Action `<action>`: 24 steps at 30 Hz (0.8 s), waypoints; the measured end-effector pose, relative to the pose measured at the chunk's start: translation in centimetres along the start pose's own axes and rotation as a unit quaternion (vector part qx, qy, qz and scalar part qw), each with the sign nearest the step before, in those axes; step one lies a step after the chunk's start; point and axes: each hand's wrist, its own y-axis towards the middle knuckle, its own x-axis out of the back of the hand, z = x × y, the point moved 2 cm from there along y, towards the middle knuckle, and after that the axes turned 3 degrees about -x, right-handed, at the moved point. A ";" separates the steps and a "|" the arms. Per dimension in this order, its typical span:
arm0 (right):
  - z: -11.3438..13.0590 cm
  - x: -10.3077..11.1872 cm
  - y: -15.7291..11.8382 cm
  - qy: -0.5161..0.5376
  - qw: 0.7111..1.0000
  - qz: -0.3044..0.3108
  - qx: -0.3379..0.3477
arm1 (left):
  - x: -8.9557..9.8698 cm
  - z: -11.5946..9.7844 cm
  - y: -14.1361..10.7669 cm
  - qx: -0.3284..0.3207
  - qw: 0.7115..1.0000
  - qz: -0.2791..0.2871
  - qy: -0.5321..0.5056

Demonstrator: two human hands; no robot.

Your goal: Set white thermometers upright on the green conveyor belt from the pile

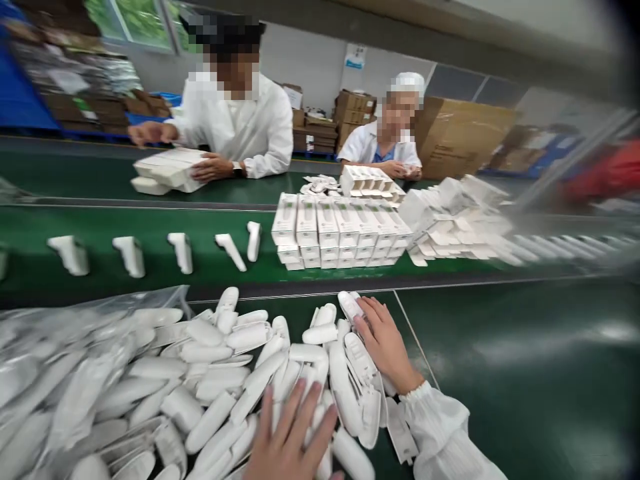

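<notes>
A large heap of white plastic shell parts point(205, 353) covers the near table from the left to the middle. My left hand point(293, 433) lies over the heap's near edge with its fingers spread and holds nothing. At the heap's right side, my right hand point(387, 343) rests its fingertips on a white shell part point(349, 305), its fingers apart. Clear plastic bags point(90, 393) lie over the left part of the heap.
Past the near table, a green belt point(155, 220) carries spaced white handheld devices point(130, 257), stacked white boxes point(327, 230) and a pile of white cartons point(450, 220). Across it, one person point(240, 127) handles white boxes point(170, 167); another person point(383, 143) is farther right.
</notes>
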 end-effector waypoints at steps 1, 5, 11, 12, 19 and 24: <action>0.6 -0.3 0.1 0.025 1.000 0.004 0.012 | 0.4 0.1 1.4 0.026 0.999 0.017 -0.013; 1.0 0.8 -0.7 0.102 0.994 -0.004 0.030 | 2.9 0.8 3.3 0.082 0.992 0.025 -0.096; 9.7 0.3 1.5 0.166 0.943 0.144 0.250 | 7.0 5.8 -6.9 0.536 0.842 0.030 0.056; 13.5 -0.9 1.3 0.197 0.896 0.195 0.346 | 7.5 6.5 -8.4 0.554 0.825 0.046 0.104; 33.6 -13.2 1.6 0.212 0.781 0.220 0.544 | 8.5 7.6 -9.9 0.575 0.785 0.037 0.226; 38.2 -15.6 4.5 0.377 0.827 0.258 0.327 | 7.9 7.3 -11.2 0.662 0.731 0.020 0.163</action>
